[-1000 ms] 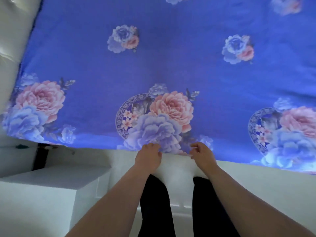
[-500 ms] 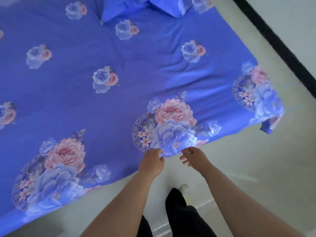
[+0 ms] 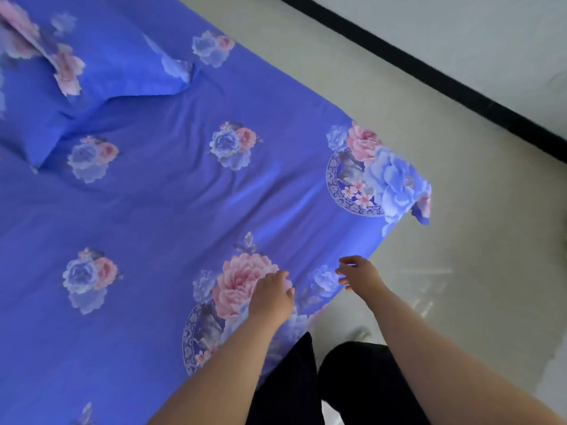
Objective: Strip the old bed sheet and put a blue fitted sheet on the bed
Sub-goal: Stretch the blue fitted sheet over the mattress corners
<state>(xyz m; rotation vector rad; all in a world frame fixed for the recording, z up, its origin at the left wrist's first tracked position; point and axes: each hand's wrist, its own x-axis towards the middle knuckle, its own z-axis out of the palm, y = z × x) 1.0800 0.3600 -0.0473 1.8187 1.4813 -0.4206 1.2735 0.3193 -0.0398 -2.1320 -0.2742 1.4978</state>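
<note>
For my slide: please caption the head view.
Two hands over a blue floral sheet, pillow beyond.

sheet: 1, blue floral (image 3: 171, 210) | pillow: 1, same print, at 10 o'clock (image 3: 101, 65) | hands: 2, left (image 3: 271, 297), right (image 3: 359, 276) | legs in dark trousers: 2 (image 3: 362, 381)

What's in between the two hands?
Just blue flowered sheet, seen from the head camera. Its edge strip with a pale blue flower runs between the left hand and right hand.
</note>
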